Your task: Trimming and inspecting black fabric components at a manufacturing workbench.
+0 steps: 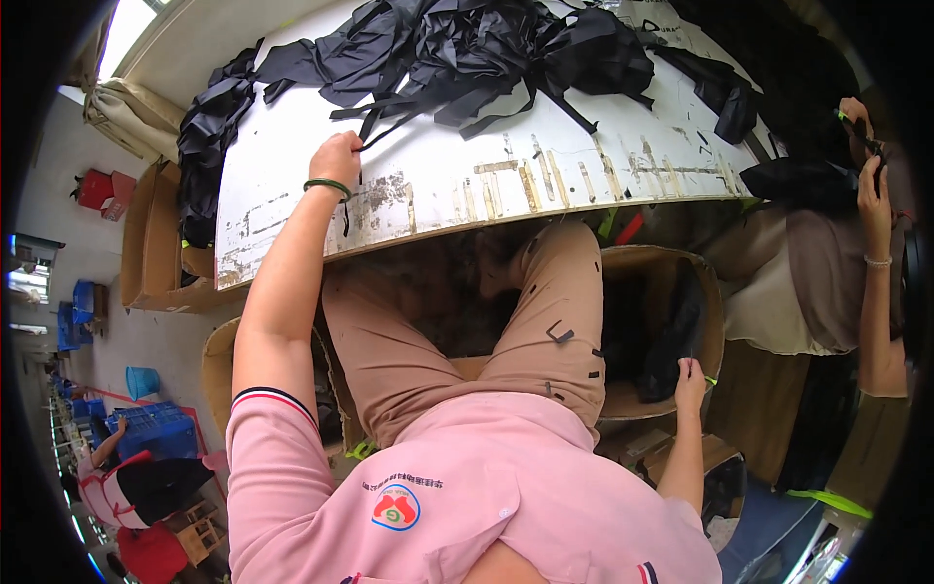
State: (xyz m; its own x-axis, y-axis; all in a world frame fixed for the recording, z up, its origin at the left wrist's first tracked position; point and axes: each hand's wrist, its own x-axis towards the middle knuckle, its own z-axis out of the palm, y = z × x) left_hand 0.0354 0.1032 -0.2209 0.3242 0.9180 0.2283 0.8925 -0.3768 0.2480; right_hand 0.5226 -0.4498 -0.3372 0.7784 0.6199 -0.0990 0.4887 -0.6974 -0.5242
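My left hand (338, 159) is closed on a thin black fabric strap (384, 134) at the front left of the white table (438, 190). The strap runs up to a large heap of black fabric pieces (486, 49), crumpled with loose straps trailing. Low on the right, my right hand (691, 384) hangs beside a cardboard box (718, 321) with dark fabric (676, 336) inside. Its fingers are closed, and a small lime-green bit shows at the hand; what it holds I cannot make out.
Black fabric (209, 136) hangs over the table's left end, near another cardboard box (151, 243). On the right, a co-worker's hands (869, 170) hold a black strap. Old tape strips mark the table's front. My knees are under the table edge; small black scraps stick to my trousers.
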